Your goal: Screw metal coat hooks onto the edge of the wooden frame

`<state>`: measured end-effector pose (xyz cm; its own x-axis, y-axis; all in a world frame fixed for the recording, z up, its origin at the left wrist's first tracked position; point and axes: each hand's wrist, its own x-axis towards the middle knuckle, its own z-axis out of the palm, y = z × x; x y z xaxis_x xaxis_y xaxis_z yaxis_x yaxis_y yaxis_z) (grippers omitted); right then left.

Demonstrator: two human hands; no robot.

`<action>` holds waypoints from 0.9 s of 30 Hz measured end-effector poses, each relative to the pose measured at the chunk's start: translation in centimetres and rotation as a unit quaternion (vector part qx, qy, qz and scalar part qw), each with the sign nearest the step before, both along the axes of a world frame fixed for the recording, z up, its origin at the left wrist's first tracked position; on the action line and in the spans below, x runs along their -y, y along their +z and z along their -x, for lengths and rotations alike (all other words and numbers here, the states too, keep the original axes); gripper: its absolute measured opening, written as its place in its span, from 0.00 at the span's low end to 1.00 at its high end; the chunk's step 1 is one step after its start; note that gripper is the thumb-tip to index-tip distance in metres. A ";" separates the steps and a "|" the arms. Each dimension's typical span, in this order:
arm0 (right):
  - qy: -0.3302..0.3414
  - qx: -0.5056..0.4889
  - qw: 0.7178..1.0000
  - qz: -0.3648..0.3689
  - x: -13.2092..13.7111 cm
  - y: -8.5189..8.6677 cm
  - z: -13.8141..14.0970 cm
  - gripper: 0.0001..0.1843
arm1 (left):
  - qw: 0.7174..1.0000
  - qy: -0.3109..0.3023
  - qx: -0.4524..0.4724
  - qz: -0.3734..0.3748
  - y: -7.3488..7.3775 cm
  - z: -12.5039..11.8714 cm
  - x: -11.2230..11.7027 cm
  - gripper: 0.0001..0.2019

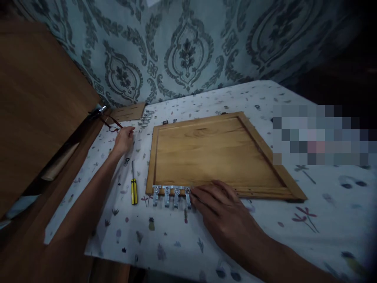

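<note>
A framed wooden panel (206, 153), like a cabinet door, lies flat on the patterned cloth. Along its near left edge sits a row of several small metal hinge-like brackets (167, 195). My right hand (225, 214) rests at that edge, thumb and index fingertips drawn together against the rightmost bracket (187, 195). Further off to the left, my left hand (124, 139) has curled fingers beside a pair of eyeglasses (113, 126); whatever those fingers hold is hidden. Beyond it lies a pile of metal pieces (147, 118). A yellow-and-black screwdriver (134, 190) lies left of the panel.
A tall wooden board or cabinet side (38, 102) rises at the left. Against the patterned wall covering (188, 51) lies a flat brown piece (128, 113). Small dark bits (169, 122) sit behind the panel, and a blurred-out patch covers the right side.
</note>
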<state>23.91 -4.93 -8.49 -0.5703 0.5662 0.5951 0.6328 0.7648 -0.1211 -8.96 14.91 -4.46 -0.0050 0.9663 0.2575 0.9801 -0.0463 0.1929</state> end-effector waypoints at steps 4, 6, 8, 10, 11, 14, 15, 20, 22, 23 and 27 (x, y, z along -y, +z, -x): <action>-0.001 -0.012 1.000 -0.009 -0.1 -0.2 0.1 0.20 | 1.000 -0.014 -0.026 0.004 -1.5 0.5 -1.1 0.18; -0.004 -0.026 1.000 -0.010 -0.1 -0.2 0.2 0.21 | 0.999 -0.024 -0.037 0.010 -1.9 0.7 -1.1 0.18; -0.004 -0.032 0.999 -0.010 -0.2 -0.1 0.3 0.21 | 0.999 -0.027 -0.045 0.014 -2.0 1.0 -1.1 0.18; 0.000 -0.033 0.999 -0.012 -0.3 0.0 0.3 0.20 | 0.998 -0.023 -0.049 0.016 -1.9 1.2 -1.1 0.18; 0.003 -0.033 0.999 -0.011 -0.3 0.1 0.3 0.20 | 0.998 -0.021 -0.050 0.016 -1.9 1.3 -1.1 0.18; 0.004 -0.044 0.999 -0.012 -0.3 -0.1 0.3 0.19 | 0.999 -0.008 -0.047 0.010 -1.8 1.2 -1.3 0.18; 0.002 -0.047 0.999 -0.011 -0.3 -0.2 0.3 0.19 | 0.999 -0.004 -0.045 0.007 -1.8 1.1 -1.3 0.18; -0.008 -0.045 0.999 -0.008 -0.2 -0.6 0.3 0.18 | 0.999 0.001 -0.040 0.001 -2.0 0.6 -1.1 0.17; -0.009 -0.041 0.999 -0.003 -0.2 -0.6 0.4 0.19 | 0.999 0.001 -0.040 0.002 -2.1 0.5 -0.8 0.17; -0.009 -0.040 0.999 -0.002 -0.1 -0.5 0.4 0.19 | 0.999 0.002 -0.039 0.002 -2.1 0.6 -0.7 0.17; -0.010 -0.038 0.999 -0.008 -0.1 -0.2 0.3 0.20 | 1.000 0.006 -0.030 0.005 -2.2 1.0 -0.5 0.17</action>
<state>23.56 -4.84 -8.66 -0.5124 0.5675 0.6445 0.6372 0.7544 -0.1577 -9.92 15.42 -6.67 -0.0006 0.9686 0.2487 0.9905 -0.0337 0.1334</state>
